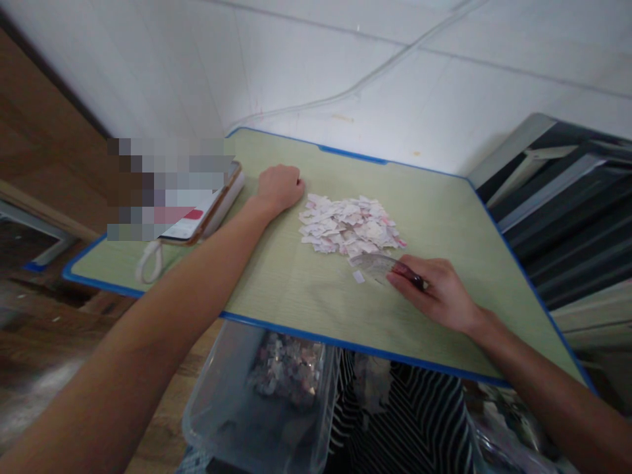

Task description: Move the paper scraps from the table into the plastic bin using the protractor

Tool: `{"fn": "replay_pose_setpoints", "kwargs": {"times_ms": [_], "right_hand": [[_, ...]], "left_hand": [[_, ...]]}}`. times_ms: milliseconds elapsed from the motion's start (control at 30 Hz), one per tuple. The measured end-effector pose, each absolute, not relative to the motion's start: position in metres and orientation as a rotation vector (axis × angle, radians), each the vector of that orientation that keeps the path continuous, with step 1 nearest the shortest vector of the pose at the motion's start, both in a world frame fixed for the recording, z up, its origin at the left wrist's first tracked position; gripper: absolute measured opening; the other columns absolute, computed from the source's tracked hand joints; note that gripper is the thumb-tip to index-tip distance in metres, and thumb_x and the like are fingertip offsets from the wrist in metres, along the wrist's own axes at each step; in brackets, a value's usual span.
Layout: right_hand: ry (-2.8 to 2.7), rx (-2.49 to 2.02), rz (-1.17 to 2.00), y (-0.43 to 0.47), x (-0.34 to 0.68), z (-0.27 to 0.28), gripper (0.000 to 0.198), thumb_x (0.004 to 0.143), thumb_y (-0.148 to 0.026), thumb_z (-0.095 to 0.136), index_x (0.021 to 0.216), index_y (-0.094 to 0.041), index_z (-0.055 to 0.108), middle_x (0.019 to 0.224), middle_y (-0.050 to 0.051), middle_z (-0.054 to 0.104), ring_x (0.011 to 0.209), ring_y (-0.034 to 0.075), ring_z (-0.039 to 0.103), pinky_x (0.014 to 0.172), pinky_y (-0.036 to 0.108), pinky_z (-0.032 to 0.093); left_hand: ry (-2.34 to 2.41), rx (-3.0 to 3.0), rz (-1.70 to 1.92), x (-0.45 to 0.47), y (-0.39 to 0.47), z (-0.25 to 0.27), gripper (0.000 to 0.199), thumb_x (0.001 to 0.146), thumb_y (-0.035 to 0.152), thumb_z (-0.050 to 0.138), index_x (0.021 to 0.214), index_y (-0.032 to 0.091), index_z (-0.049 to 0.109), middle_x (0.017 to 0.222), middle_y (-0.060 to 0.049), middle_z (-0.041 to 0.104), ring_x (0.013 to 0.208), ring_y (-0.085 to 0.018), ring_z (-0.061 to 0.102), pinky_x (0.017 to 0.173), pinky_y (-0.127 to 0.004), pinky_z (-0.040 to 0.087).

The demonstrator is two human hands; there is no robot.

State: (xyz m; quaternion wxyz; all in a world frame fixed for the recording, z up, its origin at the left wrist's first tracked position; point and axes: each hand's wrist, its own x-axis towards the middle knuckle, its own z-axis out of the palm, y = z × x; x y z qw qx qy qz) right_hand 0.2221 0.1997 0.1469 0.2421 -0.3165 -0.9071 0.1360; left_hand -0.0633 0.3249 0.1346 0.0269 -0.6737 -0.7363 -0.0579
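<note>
A heap of small torn paper scraps [350, 225], mostly white with pink marks, lies on the pale green folding table [276, 276]. Beside the heap's left edge, my left hand [281, 184] rests on the tabletop in a fist, back upward, with nothing showing from it. My right hand [439, 289] grips the dark reddish-brown end of a thin, curved, partly see-through tool [378, 265]; its exact kind is unclear. The tool's far end is at the near side of the heap. One loose white scrap [358, 277] lies just in front of it.
A phone [197, 217] with a white strap [149, 262], partly pixelated, lies on the left of the table. Below the front edge stands a clear plastic bin [207, 401] with more scraps inside. Dark folded frames [567, 204] lean at right; a white wall [306, 59] stands behind.
</note>
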Motion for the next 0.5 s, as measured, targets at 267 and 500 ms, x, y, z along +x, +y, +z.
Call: {"fn": "replay_pose_setpoints", "kwargs": {"times_ms": [267,500], "right_hand": [[-2.512,-0.856,0.465,0.1937,0.2144,0.1481,0.028,0.093,-0.021,0.048,0.067,-0.022,0.038,0.053,-0.006,0.039,0.045,0.008,0.037,0.047,0.022,0.027],[-2.414,-1.043,0.466,0.1996,0.2153,0.1439,0.028,0.091,-0.025,0.047,0.065,-0.023,0.036,0.051,-0.007,0.034,0.043,0.007,0.033,0.045,0.021,0.024]], "left_hand": [[-2.291,-2.089,-0.196,-0.0624,0.3234,0.1363,0.05,0.093,0.032,0.032,0.124,0.012,0.066,0.125,-0.018,0.067,0.117,-0.032,0.061,0.096,-0.041,0.047],[-2.273,-2.077,-0.195,-0.063,0.325,0.1341,0.05,0.092,0.031,0.032,0.122,0.011,0.067,0.122,-0.018,0.068,0.115,-0.032,0.062,0.093,-0.041,0.048]]}}
